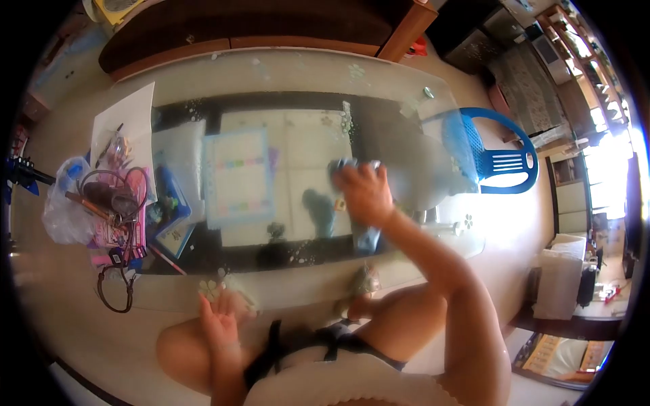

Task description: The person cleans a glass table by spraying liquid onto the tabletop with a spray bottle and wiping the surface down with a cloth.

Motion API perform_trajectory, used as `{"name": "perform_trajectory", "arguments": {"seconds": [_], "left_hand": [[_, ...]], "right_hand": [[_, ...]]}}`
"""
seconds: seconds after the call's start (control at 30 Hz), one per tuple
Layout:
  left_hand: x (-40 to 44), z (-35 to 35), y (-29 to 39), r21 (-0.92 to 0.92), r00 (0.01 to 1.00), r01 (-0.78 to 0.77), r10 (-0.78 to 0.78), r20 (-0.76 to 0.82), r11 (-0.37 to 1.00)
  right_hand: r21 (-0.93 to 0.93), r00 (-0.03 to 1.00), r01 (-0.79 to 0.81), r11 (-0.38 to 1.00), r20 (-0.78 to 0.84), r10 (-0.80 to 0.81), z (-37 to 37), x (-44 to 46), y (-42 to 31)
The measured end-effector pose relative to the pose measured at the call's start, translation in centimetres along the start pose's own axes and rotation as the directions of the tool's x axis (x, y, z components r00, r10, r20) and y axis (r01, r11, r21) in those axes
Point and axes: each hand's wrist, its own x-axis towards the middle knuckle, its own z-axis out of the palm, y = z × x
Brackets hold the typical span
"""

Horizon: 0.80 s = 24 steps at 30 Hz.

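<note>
My right hand (365,193) reaches over the glass table (308,287), fingers curled down around a small dark grey-blue object (344,164). Most of that object is hidden under the fingers, so its kind cannot be made out. Near the front edge, my left hand (220,323) is raised palm up over my lap. Its fingers are loosely apart and hold nothing. Beneath the glass, left of my right hand, lies a light blue-bordered sheet (237,186).
At the table's left end are a white paper sheet (128,128), a clear plastic bag (66,210), a dark corded item (118,196) and pink printed packs (101,237). A blue plastic chair (525,159) stands at the right end. Beyond the far edge is a brown sofa (271,24).
</note>
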Motion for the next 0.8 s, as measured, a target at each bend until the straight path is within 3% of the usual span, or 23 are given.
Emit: {"name": "perform_trajectory", "arguments": {"seconds": [0.07,0.13,0.17,0.2,0.27,0.33,0.4,0.5,0.53,0.63,0.7,0.73,0.8], "left_hand": [[0.2,-0.4,0.0,0.016,0.998,-0.019,0.018,0.062,1.0],[-0.6,0.7,0.4,0.031,0.998,0.006,-0.008,0.063,0.999],[-1.0,1.1,0.5,0.039,0.998,0.019,-0.021,0.06,0.999],[-0.9,0.9,0.2,0.027,0.998,0.005,-0.007,0.065,1.0],[-0.5,-0.1,0.1,0.013,0.997,-0.024,0.023,0.076,1.0],[-0.1,-0.3,-0.1,0.023,0.998,-0.02,0.018,0.065,1.0],[-0.2,-0.4,0.1,0.03,0.999,0.005,-0.006,0.039,1.0],[-0.4,-0.3,0.3,0.008,0.999,0.037,-0.037,0.024,0.999],[-0.4,-0.4,0.3,0.0,0.999,0.037,-0.037,0.032,0.999],[-0.3,-0.4,0.4,-0.017,0.998,0.045,-0.044,0.047,0.999],[-0.4,-0.6,0.5,-0.006,0.998,0.042,-0.042,0.055,0.999],[-0.3,-0.7,0.3,-0.002,0.997,0.03,-0.03,0.064,1.0],[-0.4,-0.5,0.1,0.004,0.996,0.019,-0.019,0.082,1.0]], "right_hand": [[-0.103,0.987,-0.162,0.981,-0.039,0.159,3.3,4.5,3.9],[-0.135,0.954,-0.283,0.95,0.065,0.294,4.0,9.2,7.6],[-0.133,0.93,-0.356,0.925,0.044,0.365,5.2,11.2,9.4],[-0.097,0.936,-0.351,0.931,-0.003,0.353,4.8,12.2,10.0],[-0.132,0.959,-0.268,0.954,0.055,0.277,4.4,11.7,9.4],[-0.226,0.999,-0.051,0.973,-0.01,0.05,5.3,7.5,6.6],[-0.073,0.985,0.147,0.986,-0.086,-0.153,2.5,3.6,3.2],[-0.025,0.948,-0.149,0.989,0.281,0.15,2.7,5.9,5.2],[-0.172,0.994,-0.108,0.979,0.002,0.11,6.6,6.0,8.2],[-0.296,0.984,-0.167,0.941,0.013,0.179,8.8,8.7,10.5],[-0.19,0.994,-0.083,0.978,0.052,0.094,7.2,6.9,8.3],[-0.121,0.922,-0.147,0.982,0.343,0.18,2.4,7.7,4.6],[-0.114,0.975,-0.146,0.983,0.153,0.162,3.8,6.0,5.1]]}}
